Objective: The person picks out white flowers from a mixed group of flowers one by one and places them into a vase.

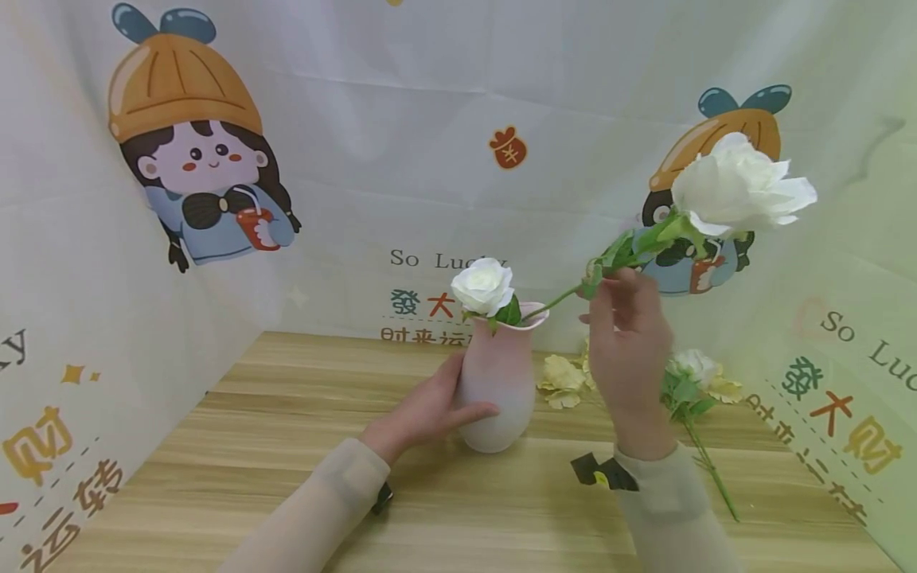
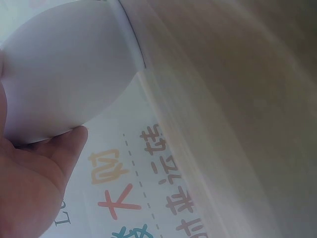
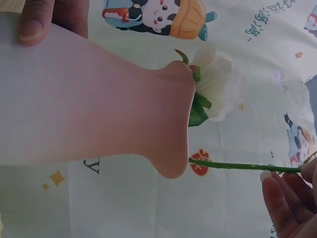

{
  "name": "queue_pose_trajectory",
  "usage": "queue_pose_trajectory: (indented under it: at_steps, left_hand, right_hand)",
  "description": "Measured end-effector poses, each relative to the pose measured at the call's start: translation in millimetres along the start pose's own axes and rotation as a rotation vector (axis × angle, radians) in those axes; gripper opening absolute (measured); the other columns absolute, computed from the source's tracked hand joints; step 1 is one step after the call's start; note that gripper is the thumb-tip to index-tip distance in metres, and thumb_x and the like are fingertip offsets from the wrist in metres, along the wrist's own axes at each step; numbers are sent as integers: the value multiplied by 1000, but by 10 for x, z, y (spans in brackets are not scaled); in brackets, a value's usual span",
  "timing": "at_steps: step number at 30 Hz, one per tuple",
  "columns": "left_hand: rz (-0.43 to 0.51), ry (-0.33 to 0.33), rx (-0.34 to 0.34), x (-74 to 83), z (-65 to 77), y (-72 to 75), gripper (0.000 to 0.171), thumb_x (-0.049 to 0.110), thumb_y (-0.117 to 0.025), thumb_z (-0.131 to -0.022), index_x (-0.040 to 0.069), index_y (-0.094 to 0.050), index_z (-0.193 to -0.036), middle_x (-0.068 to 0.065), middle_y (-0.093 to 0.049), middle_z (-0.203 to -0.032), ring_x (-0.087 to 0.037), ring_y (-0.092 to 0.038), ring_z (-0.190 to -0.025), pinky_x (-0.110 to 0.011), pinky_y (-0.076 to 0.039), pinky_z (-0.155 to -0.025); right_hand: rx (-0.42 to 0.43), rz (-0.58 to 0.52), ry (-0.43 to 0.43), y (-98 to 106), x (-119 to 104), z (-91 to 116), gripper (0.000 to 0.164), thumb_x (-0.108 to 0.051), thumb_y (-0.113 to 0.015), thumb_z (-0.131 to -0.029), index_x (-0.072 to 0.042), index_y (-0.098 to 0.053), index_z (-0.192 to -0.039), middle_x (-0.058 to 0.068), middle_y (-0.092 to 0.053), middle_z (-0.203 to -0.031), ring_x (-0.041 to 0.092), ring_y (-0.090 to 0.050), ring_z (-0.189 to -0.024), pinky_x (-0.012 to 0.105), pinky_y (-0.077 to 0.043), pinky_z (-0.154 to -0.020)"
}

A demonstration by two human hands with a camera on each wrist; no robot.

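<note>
Held rose: the held rose (image 1: 741,187) slants over the right half of the tabletop (image 1: 251,446), its bloom high toward the right edge and its lower stem (image 1: 555,301) running down leftward into the vase mouth.
Right hand: the grip of the right hand (image 1: 630,350) pinches this stem below the bloom, to the right of the vase and above its rim (image 1: 542,313); it is the nearer hand to the bloom.
Stem against vase: the stem's long axis lies well off the upright vase's axis, crossing the rim's right side; how deep its end sits is hidden, so bringing the two axes closer looks like the key relation.
Vase: the pink-and-white vase (image 1: 497,390) stands between the tabletop's left and right edges, nearer the back edge.
Left hand: the grip of the left hand (image 1: 423,410) clasps the vase's body from the left, thumb across the front.
In the way: a short rose (image 1: 483,285) and its leaves (image 1: 509,312) crowd the mouth's left side; the right side has more room.
Right back corner: a loose rose (image 1: 695,370) lies near it, stem toward the front; yellow blooms (image 1: 563,382) lie between vase and right hand, near the back edge.
</note>
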State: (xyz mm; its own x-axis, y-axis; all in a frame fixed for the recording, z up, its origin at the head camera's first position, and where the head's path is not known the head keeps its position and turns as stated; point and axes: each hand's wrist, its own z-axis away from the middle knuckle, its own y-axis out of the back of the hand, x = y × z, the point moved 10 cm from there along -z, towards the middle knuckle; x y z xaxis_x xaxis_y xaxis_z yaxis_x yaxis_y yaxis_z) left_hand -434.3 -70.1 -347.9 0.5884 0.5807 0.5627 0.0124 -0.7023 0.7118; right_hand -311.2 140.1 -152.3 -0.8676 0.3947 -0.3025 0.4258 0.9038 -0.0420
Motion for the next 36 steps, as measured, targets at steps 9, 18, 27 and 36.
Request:
queue_pose_trajectory:
  at_steps: [9, 18, 27, 36]
  left_hand:
    - [8, 2, -5, -2, 0, -7, 101, 68, -69, -79, 10, -27, -151, -5, -49, -135, -15, -53, -111, -41, -48, -95]
    - [18, -6, -7, 15, -4, -8, 100, 67, -70, -80, 12, -27, -150, -4, -48, -135, -14, -52, -111, -41, -48, -95]
    - [18, 1, -7, 21, -4, -6, 102, 67, -70, -80, 10, -26, -151, -5, -48, -135, -15, -52, -112, -41, -47, -96]
    - [23, 6, -15, 14, -3, -9, 103, 68, -69, -79, 10, -24, -151, -5, -47, -136, -15, -52, -112, -41, -48, -96]
  right_hand:
    - [-58, 80, -15, -126, 303, 108, 14, 5, -60, -95, 4, -60, -108, 9, -68, -94, 20, -64, -76, 13, -50, -62]
    - [-79, 151, -19, -185, 458, 161, 13, 2, -61, -95, 2, -61, -107, 10, -69, -90, 17, -62, -73, 18, -48, -60]
    - [-122, 173, -55, -312, 535, 200, 13, -3, -64, -95, -1, -62, -108, 10, -71, -88, 15, -59, -70, 22, -47, -59]
    - [-193, 218, -84, -447, 573, 231, 18, -7, -69, -93, -1, -64, -109, 10, -71, -88, 14, -53, -63, 26, -43, -55]
